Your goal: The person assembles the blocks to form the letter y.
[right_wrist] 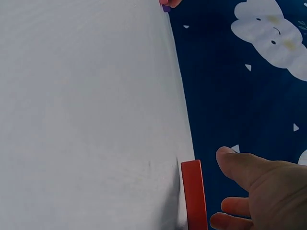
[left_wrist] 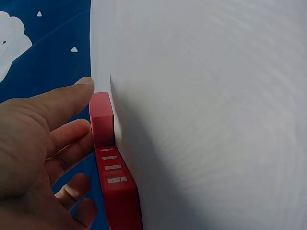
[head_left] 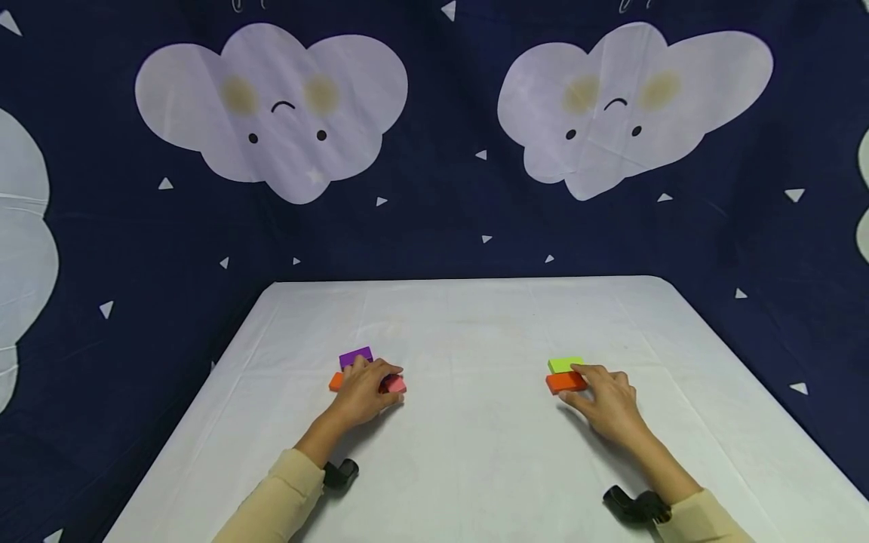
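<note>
On the left of the table my left hand (head_left: 361,392) hovers over a small group of blocks, thumb and fingers spread around a pink block (head_left: 394,385). A purple block (head_left: 356,357) shows beyond the fingers, and an orange block (head_left: 336,381) peeks out left of the hand; the hand covers part of the group. In the left wrist view, a red block (left_wrist: 120,201) with white marks stands by the pink one. My right hand (head_left: 609,400), thumb and fingers apart, is at the right end of an orange-red block (head_left: 566,382). A lime green block (head_left: 565,365) lies just behind that one.
The blocks lie on a white-covered table (head_left: 468,452) with rounded far corners. Behind it hangs a dark blue cloth (head_left: 434,241) printed with clouds and small triangles. A black wrist device (head_left: 342,474) sits under the left sleeve, another (head_left: 634,507) at the right.
</note>
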`<state>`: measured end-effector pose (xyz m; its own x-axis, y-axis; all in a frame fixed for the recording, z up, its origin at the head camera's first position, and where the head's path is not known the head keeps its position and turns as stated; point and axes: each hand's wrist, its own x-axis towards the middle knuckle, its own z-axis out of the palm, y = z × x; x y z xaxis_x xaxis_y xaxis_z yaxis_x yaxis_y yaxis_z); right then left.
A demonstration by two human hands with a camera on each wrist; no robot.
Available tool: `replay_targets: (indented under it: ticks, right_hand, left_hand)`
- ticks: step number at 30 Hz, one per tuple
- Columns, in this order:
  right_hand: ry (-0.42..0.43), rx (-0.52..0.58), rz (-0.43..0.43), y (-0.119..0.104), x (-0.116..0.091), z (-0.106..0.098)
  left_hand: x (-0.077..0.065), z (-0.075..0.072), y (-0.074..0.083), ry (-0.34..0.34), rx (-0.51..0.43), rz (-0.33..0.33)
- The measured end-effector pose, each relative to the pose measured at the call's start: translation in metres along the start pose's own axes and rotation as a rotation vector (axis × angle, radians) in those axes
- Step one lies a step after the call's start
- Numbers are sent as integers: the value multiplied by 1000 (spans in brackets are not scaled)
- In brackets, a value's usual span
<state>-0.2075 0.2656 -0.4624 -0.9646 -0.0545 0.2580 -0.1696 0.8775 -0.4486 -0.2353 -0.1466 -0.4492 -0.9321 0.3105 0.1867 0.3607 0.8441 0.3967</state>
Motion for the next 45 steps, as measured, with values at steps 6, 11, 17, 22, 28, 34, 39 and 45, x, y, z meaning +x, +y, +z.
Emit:
replay_targets:
  ticks: [6, 11, 17, 22, 28, 34, 39, 45]
  right_hand:
    - [-34, 42, 47, 5, 4, -2]
    - [-36, 55, 63, 10, 7, -4]
    - [-34, 67, 74, 13, 9, -5]
    - [-47, 75, 78, 18, 11, -4]
    - [-61, 90, 76, 23, 13, -1]
    - [-55, 94, 58, 22, 14, -1]
    - [-46, 93, 37, 20, 13, 0]
    - [-46, 101, 16, 16, 14, 4]
  left_hand:
    - [-1, -1, -1, -2, -7, -17]
    - [-1, -2, -1, 4, -13, -20]
    - [-1, -2, -1, 13, -12, -14]
    - [-1, -2, -1, 21, -9, -16]
    - [-2, 0, -1, 34, -18, -10]
    - [-3, -1, 1, 41, -35, -10]
    - [-4, -1, 3, 38, -46, -15]
    - [-4, 3, 7, 35, -77, -17]
